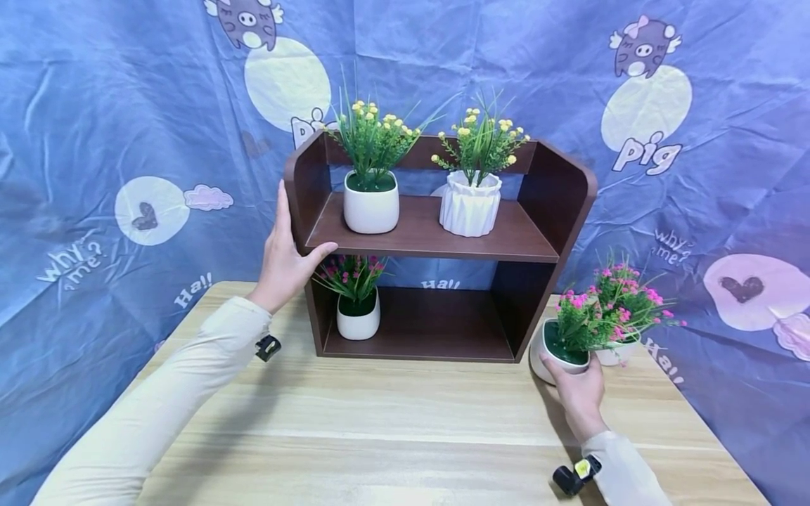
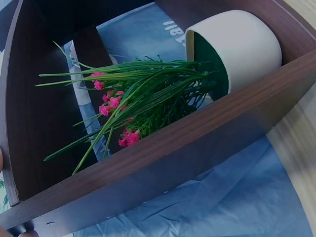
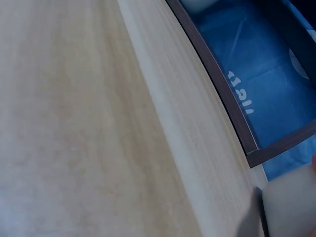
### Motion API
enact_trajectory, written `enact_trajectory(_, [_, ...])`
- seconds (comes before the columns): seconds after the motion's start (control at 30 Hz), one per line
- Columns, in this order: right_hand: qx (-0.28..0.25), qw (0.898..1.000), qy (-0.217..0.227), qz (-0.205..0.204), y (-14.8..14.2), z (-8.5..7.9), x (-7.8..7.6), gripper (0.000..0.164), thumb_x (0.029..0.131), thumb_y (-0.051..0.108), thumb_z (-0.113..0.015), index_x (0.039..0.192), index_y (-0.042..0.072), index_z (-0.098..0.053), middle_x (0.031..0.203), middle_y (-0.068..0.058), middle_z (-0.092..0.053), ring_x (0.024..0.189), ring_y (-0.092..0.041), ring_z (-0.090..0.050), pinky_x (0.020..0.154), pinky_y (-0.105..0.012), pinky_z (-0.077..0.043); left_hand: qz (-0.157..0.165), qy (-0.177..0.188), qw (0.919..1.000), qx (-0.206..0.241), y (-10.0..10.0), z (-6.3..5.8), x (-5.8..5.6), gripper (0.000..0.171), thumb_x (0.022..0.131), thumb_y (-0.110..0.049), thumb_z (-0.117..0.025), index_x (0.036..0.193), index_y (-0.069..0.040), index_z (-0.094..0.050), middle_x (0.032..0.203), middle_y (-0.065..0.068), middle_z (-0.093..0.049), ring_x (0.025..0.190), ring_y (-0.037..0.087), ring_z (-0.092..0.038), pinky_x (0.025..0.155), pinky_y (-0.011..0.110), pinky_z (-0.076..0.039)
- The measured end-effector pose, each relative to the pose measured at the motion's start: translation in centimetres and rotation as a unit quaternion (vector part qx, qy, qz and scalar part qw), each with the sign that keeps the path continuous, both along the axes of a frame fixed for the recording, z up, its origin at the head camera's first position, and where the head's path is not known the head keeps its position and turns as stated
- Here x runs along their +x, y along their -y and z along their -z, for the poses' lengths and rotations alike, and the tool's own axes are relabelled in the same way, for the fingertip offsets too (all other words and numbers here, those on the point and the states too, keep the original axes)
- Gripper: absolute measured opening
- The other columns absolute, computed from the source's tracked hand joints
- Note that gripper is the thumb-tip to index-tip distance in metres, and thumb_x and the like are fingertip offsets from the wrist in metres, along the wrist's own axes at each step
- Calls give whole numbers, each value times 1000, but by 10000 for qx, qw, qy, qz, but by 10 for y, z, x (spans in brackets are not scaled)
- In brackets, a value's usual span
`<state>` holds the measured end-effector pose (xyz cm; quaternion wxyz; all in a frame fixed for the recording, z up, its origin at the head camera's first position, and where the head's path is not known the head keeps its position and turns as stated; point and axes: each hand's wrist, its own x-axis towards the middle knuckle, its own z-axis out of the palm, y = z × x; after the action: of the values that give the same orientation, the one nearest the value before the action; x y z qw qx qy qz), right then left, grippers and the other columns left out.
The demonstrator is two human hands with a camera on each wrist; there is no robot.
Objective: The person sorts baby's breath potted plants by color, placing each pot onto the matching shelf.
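Observation:
A dark brown two-tier shelf (image 1: 436, 246) stands on the table. My left hand (image 1: 281, 260) grips its left side panel, fingers along the outside and thumb by the upper board's front edge. On the right, my right hand (image 1: 581, 393) holds a white flowerpot (image 1: 540, 355) with pink flowers, beside the shelf's lower right corner; the pot leans slightly. In the right wrist view only part of this pot (image 3: 291, 202) shows. Another pink-flowered potted plant (image 1: 633, 309) stands just behind it, partly hidden.
The upper tier holds a smooth white pot (image 1: 372, 211) and a ribbed white pot (image 1: 470, 211), both with yellow flowers. A pink-flowered pot (image 1: 358, 325) sits at the lower tier's left end. Blue printed cloth (image 1: 158, 126) hangs behind the wooden table (image 1: 380, 422).

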<state>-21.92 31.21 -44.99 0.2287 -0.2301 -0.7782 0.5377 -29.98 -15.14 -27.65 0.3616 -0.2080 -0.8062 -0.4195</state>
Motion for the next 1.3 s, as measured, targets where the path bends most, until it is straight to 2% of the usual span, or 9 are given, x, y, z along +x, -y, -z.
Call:
enact_trajectory(0.43, [10,9997,145,-197,1,-3,17,94,81,23,-78,150,-4,-20,144,-31,-35,131,-41,-34,111,-49,-25,-22,42,10000,-8,0,0,-1,114,77,-21,-82,156,-20,0,159,3,-18,139,27,-32,111,48,-28])
enact_trajectory(0.73, [-39,9995,132,-292,6,-8,29,88,82,22,-77,149,-1,-25,140,-24,-41,126,-31,-40,109,-45,-31,-16,43,10000,5,0,-1,-1,114,76,-20,-83,156,-18,-1,159,3,-17,139,28,-32,110,48,-29])
enact_trajectory(0.8, [-22,9995,161,-280,8,-9,32,88,81,22,-78,149,0,-27,140,-22,-42,124,-28,-41,108,-39,-33,-14,21,10000,-7,0,-1,-1,114,76,-20,-83,156,-19,-1,159,3,-17,139,27,-32,111,48,-28])
enact_trajectory(0.87, [41,9994,182,-298,10,-10,34,86,81,22,-78,148,0,-29,138,-21,-44,119,-24,-43,103,-25,-36,-6,16,10000,-2,0,0,-1,115,76,-19,-83,156,-19,-1,159,3,-17,139,27,-32,111,48,-28])
enact_trajectory(0.93, [92,9993,204,-300,12,-10,37,84,81,23,-78,147,0,-31,135,-19,-46,114,-18,-44,93,-12,-36,-18,18,10000,-9,-1,-1,-1,115,76,-20,-83,156,-19,-1,159,3,-17,139,28,-32,111,48,-28])
enact_trajectory(1.0, [130,9992,193,-338,13,-11,40,83,81,22,-78,146,-1,-32,134,-19,-48,110,-14,-45,83,-4,-34,-18,18,10000,-12,-1,-1,-1,114,76,-20,-83,156,-18,-1,159,3,-18,139,28,-32,111,48,-28])
enact_trajectory(1.13, [183,9986,224,-435,16,-13,45,85,81,23,-78,147,-1,-30,133,-21,-48,106,-10,-45,77,0,-32,9,37,10000,10,-1,0,-1,114,76,-20,-82,156,-16,-1,159,3,-17,139,27,-32,111,48,-28])
enact_trajectory(1.3, [196,9980,303,-523,20,-13,50,89,81,26,-78,149,1,-26,136,-23,-47,113,-16,-45,77,0,-31,38,53,10000,39,0,1,-2,113,76,-20,-82,156,-15,-1,159,2,-16,140,26,-31,111,47,-28])
